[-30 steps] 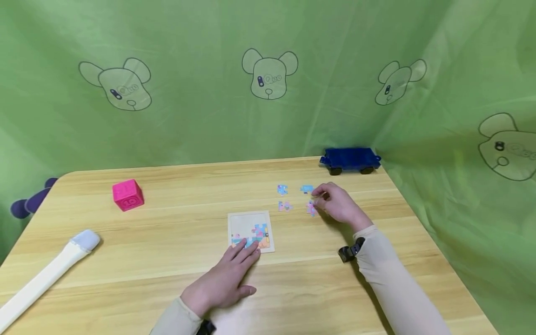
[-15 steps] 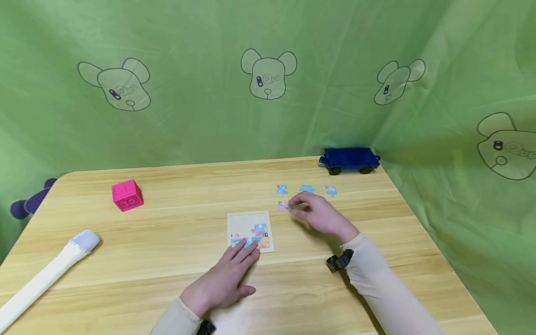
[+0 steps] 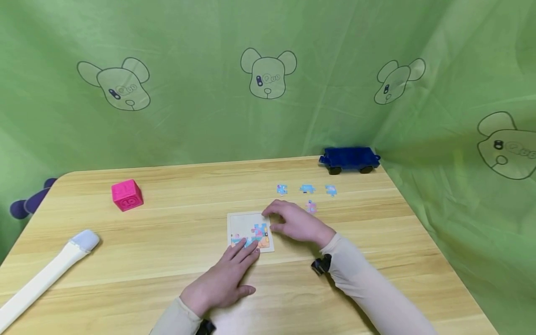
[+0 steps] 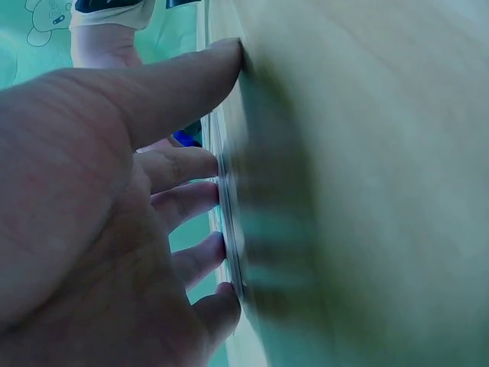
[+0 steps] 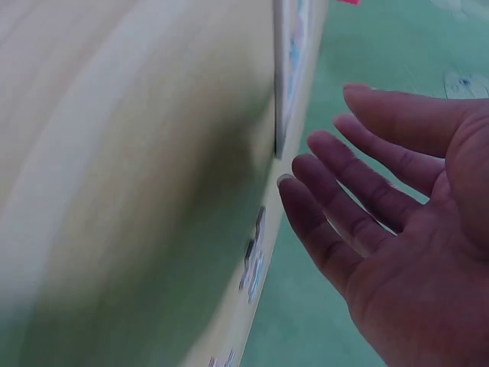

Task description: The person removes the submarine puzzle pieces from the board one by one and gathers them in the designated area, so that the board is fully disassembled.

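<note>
Pale wood table (image 3: 176,251), head view: a square puzzle tray (image 3: 247,220) lies flat a little right of the middle. Fitted pieces (image 3: 261,231) line its near side and climb along its right side; bare floor shows toward its far-left corner. Three blue loose pieces (image 3: 307,188) form a row between tray and far edge; one pink loose piece (image 3: 311,207) sits nearer, to the tray's right. Toy wagon (image 3: 349,159), dark blue, at the far-right corner. Pink block (image 3: 127,195) toward the far-left corner; long white stick (image 3: 50,274) along the left edge. Green curtain (image 3: 188,121) behind the far edge. Left hand (image 3: 226,279) lies flat, fingers spread over the tray's near side, hiding part of the fitted pieces. Right hand (image 3: 299,221) is at the tray's right side by its far-right corner, thumb and forefinger a narrow gap apart.

Left wrist view: tray edge-on, blurred; left fingertips meet its edge, thumb well apart from the fingers.

Right wrist view: tray edge above, a few pieces below it on the table. Fingers slightly bent and spread, thumb tip close to forefinger; cannot tell whether a piece is pinched there.
</note>
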`<move>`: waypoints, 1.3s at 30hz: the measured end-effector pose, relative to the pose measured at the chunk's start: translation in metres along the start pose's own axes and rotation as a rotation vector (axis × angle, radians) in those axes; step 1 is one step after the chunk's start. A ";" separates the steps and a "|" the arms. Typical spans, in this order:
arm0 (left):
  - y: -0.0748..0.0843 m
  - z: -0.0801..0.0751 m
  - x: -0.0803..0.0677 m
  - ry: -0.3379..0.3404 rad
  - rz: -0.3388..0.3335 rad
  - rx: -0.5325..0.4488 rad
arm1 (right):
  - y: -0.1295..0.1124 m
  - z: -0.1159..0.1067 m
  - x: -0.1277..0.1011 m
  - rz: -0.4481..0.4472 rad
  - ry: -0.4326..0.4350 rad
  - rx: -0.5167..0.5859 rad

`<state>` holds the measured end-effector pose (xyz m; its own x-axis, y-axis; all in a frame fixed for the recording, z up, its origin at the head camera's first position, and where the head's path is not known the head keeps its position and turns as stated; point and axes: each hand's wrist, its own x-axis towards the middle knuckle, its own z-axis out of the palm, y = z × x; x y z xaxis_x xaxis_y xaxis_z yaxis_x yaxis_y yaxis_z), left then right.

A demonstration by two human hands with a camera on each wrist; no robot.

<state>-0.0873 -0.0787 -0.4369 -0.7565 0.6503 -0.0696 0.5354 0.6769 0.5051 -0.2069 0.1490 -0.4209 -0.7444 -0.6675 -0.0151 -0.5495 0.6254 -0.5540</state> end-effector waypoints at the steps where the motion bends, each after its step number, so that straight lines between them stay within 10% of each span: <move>1: 0.000 0.000 0.000 -0.001 0.000 0.000 | -0.001 0.002 0.002 -0.014 -0.011 -0.015; 39: 0.000 0.000 -0.001 0.002 0.011 -0.005 | -0.017 0.017 0.020 -0.001 -0.098 -0.123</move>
<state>-0.0865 -0.0800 -0.4368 -0.7509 0.6574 -0.0624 0.5420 0.6676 0.5105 -0.2057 0.1182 -0.4259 -0.7069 -0.7003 -0.0990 -0.5969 0.6658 -0.4476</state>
